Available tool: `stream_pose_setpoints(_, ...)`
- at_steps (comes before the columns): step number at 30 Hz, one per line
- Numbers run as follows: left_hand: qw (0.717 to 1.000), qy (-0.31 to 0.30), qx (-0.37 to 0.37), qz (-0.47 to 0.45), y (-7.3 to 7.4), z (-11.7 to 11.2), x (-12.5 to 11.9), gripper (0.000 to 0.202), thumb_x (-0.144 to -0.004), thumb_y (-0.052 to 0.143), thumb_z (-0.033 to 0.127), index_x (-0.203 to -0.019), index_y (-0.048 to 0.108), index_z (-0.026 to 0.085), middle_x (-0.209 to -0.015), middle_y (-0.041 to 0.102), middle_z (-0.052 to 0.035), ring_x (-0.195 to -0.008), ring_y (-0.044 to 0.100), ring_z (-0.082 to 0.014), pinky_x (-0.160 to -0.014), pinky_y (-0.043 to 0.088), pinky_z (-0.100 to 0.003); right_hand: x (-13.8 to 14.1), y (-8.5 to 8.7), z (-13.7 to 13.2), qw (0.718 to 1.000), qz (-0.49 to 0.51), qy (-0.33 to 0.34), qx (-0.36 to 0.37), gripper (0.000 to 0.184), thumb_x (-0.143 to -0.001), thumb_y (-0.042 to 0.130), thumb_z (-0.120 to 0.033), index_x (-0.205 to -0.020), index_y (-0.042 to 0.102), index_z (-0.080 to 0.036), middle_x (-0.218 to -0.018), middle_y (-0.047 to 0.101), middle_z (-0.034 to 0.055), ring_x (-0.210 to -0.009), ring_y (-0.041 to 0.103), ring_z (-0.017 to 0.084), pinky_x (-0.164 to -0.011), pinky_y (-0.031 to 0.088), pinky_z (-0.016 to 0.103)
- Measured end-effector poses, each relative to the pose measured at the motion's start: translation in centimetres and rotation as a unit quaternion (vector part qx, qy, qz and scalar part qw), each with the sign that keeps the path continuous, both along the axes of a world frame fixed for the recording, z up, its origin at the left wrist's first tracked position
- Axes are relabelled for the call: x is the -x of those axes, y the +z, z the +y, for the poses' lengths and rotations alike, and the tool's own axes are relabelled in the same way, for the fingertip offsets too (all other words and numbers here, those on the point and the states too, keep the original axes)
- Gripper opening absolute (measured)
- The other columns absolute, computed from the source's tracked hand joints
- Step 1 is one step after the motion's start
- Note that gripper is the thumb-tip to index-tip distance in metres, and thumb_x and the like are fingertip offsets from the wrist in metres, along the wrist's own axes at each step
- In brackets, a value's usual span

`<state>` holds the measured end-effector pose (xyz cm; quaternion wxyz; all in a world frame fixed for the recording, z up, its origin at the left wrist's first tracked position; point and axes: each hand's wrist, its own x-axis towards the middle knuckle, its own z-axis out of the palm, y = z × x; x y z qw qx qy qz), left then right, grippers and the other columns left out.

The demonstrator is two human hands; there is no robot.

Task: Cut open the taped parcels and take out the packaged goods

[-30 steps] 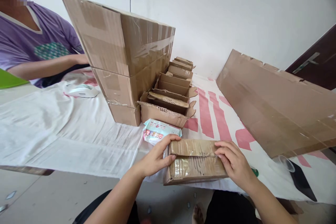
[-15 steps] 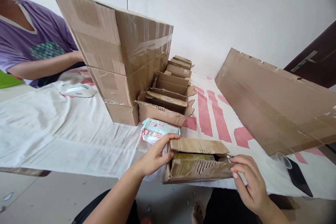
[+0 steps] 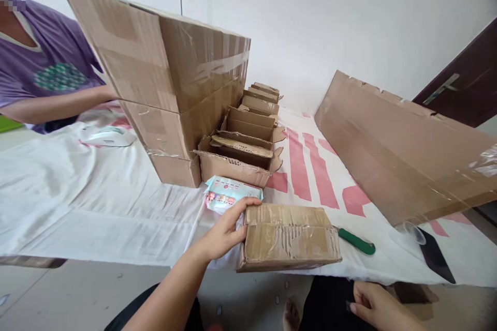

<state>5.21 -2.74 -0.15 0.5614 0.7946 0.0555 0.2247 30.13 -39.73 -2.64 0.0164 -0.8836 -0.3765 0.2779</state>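
A small cardboard box (image 3: 291, 240) sits at the table's front edge, its top flaps folded down flat. My left hand (image 3: 231, 230) grips its left end, fingers over the top corner and thumb against the side. Low at the right, in front of my dark-clothed leg, is my right hand (image 3: 370, 302), its fingers curled; a small dark bit shows at the fingertips, too unclear to name. A tool with a green handle (image 3: 357, 241) lies on the cloth by the box's right end, its far tip hidden. Behind my left hand is a pale blue soft pack (image 3: 233, 191).
A row of open cardboard boxes (image 3: 236, 168) runs back beside tall stacked cartons (image 3: 171, 98). A large cardboard panel (image 3: 399, 150) stands at the right, near a black flat object (image 3: 437, 256) and a clear round piece (image 3: 413, 232). A person in purple (image 3: 58, 57) sits at the left.
The box flaps, raised before with yellow contents showing, now lie closed. My right hand has left the box and dropped down toward my lap, uncovering the green handle. My left hand stays on the box.
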Motion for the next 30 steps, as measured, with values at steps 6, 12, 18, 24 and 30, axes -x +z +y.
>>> stream_pose_setpoints(6,1.000,0.003,-0.007,-0.008,-0.4,0.1,-0.2,0.043,-0.091,0.050,0.040,-0.131,0.045,0.023,-0.129,0.053,-0.0095,-0.120,0.050,-0.0301,-0.104,0.039,-0.043,-0.4,-2.7,-1.0,0.992,-0.060,-0.063,0.088,0.013,-0.076,0.060,-0.027,-0.066,0.054,-0.021,-0.074,0.072,0.0033,-0.068,0.064,0.020,-0.058,0.031,0.028)
stream_pose_setpoints(12,1.000,0.008,-0.018,-0.012,-0.1,0.1,-0.1,0.043,-0.091,0.049,0.040,-0.130,0.045,0.021,-0.129,0.054,-0.0108,-0.120,0.051,-0.0305,-0.104,0.040,-0.044,-0.5,-0.1,0.3,0.982,-0.129,-0.092,0.105,0.034,-0.062,0.075,-0.033,-0.087,0.057,-0.021,-0.098,0.073,0.0120,-0.092,0.068,0.031,-0.070,0.042,0.033)
stream_pose_setpoints(18,1.000,0.013,-0.025,-0.014,0.0,0.1,-0.1,0.045,-0.091,0.051,0.043,-0.130,0.046,0.021,-0.129,0.055,-0.0119,-0.120,0.051,-0.0309,-0.104,0.041,-0.044,-0.3,1.1,1.5,0.987,-0.149,-0.036,-0.045,0.011,-0.085,0.054,-0.035,-0.084,0.053,-0.024,-0.068,0.066,-0.0003,-0.063,0.065,0.021,-0.060,0.045,0.031)
stream_pose_setpoints(24,0.998,0.024,-0.043,-0.030,-0.3,-0.1,-0.5,0.049,-0.093,0.047,0.052,-0.130,0.046,0.021,-0.128,0.055,-0.0125,-0.118,0.052,-0.0306,-0.103,0.041,-0.044,3.0,6.1,5.0,0.858,-0.284,0.131,-0.407,0.008,-0.094,0.053,-0.026,-0.098,0.059,-0.023,-0.093,0.066,0.0066,-0.088,0.065,0.022,-0.077,0.052,0.036)
stream_pose_setpoints(30,0.997,0.037,-0.055,-0.030,-0.2,-0.3,-0.5,0.047,-0.093,0.047,0.051,-0.130,0.046,0.021,-0.128,0.055,-0.0122,-0.117,0.053,-0.0301,-0.101,0.042,-0.044,7.0,8.5,9.3,0.809,-0.284,0.292,-0.423,0.023,-0.089,0.063,-0.014,-0.112,0.063,-0.018,-0.106,0.068,0.0093,-0.105,0.062,0.023,-0.093,0.054,0.039)
